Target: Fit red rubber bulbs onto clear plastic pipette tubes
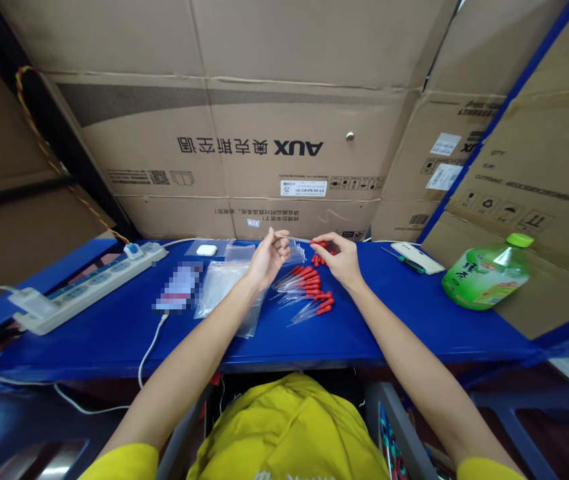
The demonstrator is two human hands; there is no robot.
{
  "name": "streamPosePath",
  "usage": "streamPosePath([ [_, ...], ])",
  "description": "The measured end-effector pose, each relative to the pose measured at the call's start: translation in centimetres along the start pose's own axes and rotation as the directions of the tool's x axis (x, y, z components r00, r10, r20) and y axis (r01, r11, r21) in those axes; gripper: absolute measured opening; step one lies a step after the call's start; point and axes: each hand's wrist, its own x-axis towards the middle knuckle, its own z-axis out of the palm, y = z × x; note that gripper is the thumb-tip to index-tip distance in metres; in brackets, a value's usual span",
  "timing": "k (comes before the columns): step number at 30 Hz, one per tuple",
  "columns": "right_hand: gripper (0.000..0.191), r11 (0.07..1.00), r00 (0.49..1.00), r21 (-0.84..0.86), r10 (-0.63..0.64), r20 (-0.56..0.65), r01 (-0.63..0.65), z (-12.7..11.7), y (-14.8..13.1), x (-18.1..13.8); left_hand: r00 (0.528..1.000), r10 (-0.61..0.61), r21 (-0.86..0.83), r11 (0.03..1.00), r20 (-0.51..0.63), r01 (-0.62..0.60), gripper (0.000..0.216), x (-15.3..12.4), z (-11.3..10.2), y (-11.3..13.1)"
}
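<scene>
My left hand [270, 259] is raised over the plastic bags with its fingers curled in; whatever they hold, if anything, is too small to make out. The thumb and fingers of my right hand [343, 260] pinch together at the back of the table, with a red rubber bulb showing at the fingertips. Loose red rubber bulbs [316, 260] lie just below that pinch. Between my forearms rests a fan of glass droppers [300, 283] with red bulbs on their right ends. Bare clear glass tubes [297, 253] lie behind them, partly hidden by my left hand.
Clear plastic bags [224, 287] lie left of the droppers, beside a blurred phone [179, 288] on a cable. A white case [207, 251] sits behind. A power strip [94, 287] stands far left. At right are a screwdriver [411, 264], a white device [427, 257] and a green bottle [487, 277].
</scene>
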Motion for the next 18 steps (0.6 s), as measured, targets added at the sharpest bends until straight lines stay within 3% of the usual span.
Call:
streamPosePath([
  [5, 0.019, 1.0, 0.999, 0.02, 0.005, 0.051, -0.006, 0.7, 0.1, -0.5, 0.999, -0.022, -0.072, 0.997, 0.05, 0.025, 0.057, -0.6, 0.7, 0.5],
  [9, 0.024, 1.0, 0.998, 0.023, 0.001, 0.07, -0.003, 1.4, 0.0, -0.9, 0.998, 0.023, -0.005, 1.0, 0.052, -0.022, 0.058, -1.1, 1.2, 1.1],
  [13, 0.037, 0.991, 0.989, 0.106, 0.067, 0.13, -0.081, 1.6, -0.2, -1.0, 0.994, 0.098, -0.01, 0.995, 0.038, -0.098, 0.057, -1.4, 1.4, 1.6],
  [18, 0.037, 0.959, 0.977, 0.227, 0.134, 0.166, -0.17, 1.8, -0.5, -0.9, 0.99, 0.121, -0.066, 0.991, 0.073, -0.116, 0.054, -1.6, 1.3, 1.9],
])
